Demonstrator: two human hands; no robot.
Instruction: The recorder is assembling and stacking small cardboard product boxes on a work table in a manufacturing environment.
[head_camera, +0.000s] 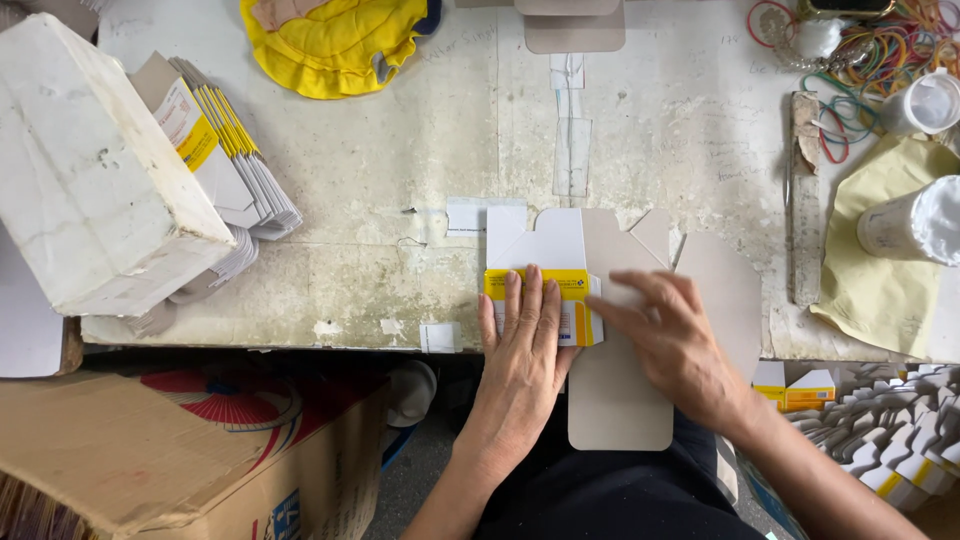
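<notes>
A flat carton blank (560, 250), white with a yellow band, lies at the table's front edge. My left hand (525, 335) rests flat on it, fingers together, pressing its yellow part. My right hand (670, 340) lies beside it, fingers on the blank's right fold, over a grey cardboard piece (615, 400) that hangs past the table edge. Neither hand encloses anything.
A stack of flat yellow-and-white cartons (225, 150) leans on a white box (90, 170) at the left. A yellow cloth (335, 45) lies at the back. Rubber bands (870, 50), a metal ruler (803, 200) and white cups (915, 220) sit right. Folded cartons (890, 430) fill a bin lower right; a brown box (170, 450) stands below left.
</notes>
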